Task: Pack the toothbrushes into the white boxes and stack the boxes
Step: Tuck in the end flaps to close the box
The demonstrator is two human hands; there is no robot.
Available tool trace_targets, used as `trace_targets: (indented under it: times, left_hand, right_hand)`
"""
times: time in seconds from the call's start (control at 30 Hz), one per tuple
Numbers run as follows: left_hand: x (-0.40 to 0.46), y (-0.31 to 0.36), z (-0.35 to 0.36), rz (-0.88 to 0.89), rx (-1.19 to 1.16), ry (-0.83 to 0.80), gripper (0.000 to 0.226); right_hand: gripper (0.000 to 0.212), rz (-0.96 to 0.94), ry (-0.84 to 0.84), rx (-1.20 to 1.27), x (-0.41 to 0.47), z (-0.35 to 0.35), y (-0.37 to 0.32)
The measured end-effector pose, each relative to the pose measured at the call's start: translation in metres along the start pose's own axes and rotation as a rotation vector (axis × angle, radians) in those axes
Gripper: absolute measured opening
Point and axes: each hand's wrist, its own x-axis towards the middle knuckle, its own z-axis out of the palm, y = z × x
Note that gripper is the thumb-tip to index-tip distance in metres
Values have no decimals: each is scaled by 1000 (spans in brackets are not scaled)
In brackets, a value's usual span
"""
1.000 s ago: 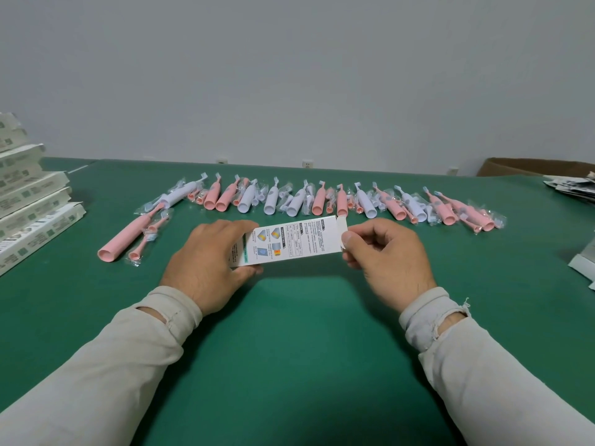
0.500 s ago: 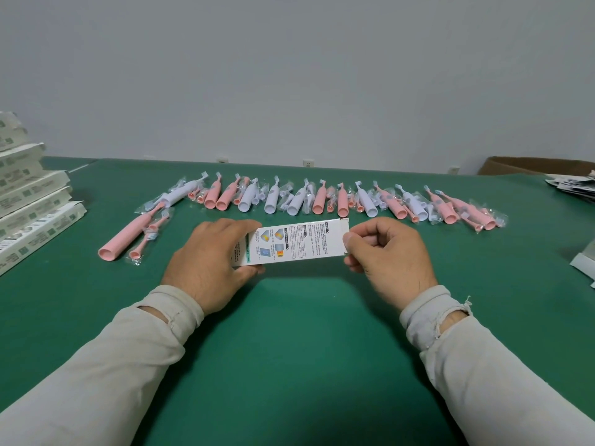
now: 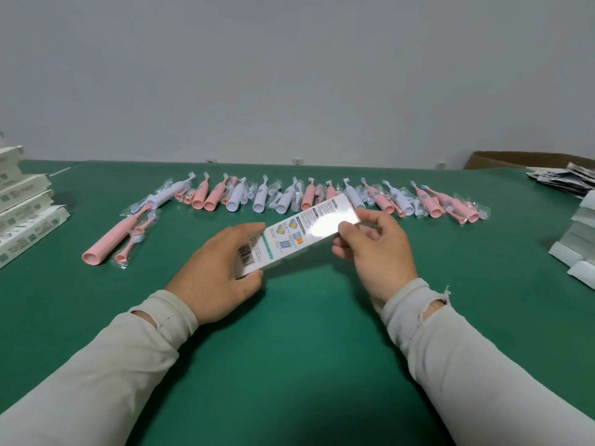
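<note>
Holding a white box [image 3: 299,235] at both ends above the green table [image 3: 306,349].
The left hand [image 3: 214,273] grips its near barcode end, the right hand [image 3: 375,249] pinches the far end; the toothbrushes [image 3: 289,197] lie in a row behind, packed boxes [image 3: 22,214] stacked at the left.

Single head-worn view, looking forward and down, close over green table [image 3: 289,365]; edges perhaps distorted.

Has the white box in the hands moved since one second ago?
Yes. The white box has tilted: its right end now rises toward the row of toothbrushes, overlapping it.
</note>
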Motion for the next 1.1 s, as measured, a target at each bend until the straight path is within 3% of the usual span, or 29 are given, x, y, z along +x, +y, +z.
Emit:
trace_targets:
  times: [0.1,0.2,0.27,0.33,0.37,0.43,0.5,0.7,0.8,0.87,0.97,1.1]
  left_hand:
    - [-2,6,6,-17,-89,24,64]
    - [-4,20,9,-93,-240,71,54]
    - [-6,30,9,-140,-357,82,49]
    - [-8,41,7,-159,-424,89,43]
    - [-8,47,6,-169,-464,99,40]
    - [-10,57,6,-190,-554,137,35]
    - [-11,68,6,-190,-598,153,31]
    - [-12,96,3,-109,-1021,-52,52]
    - [-1,109,6,-84,-1080,-37,31]
    - [11,117,16,-112,-1011,3,15]
    - [28,125,37,-169,-916,22,11]
    - [28,121,69,-235,-815,31,10]
  right_hand:
    - [40,96,50,16,-5,2,1]
    - [68,-97,46,-623,-22,2,-3]
    - [78,-443,20,-1071,-33,2,-13]
    - [67,-805,-131,-1309,-43,6,-24]
    - [56,-894,-250,-1367,-48,7,-28]
    - [43,-903,-414,-1437,-60,8,-32]
    - [47,-861,-415,-1480,-69,5,-33]
    - [19,-1074,-95,-1426,-82,-27,-62]
    - [16,-1117,172,-1380,-77,-67,-85]
    - [23,-1057,358,-1383,-68,-103,-99]
    - [36,-923,576,-1374,-50,-157,-108]
    - [40,-672,722,-1315,-22,-222,-98]
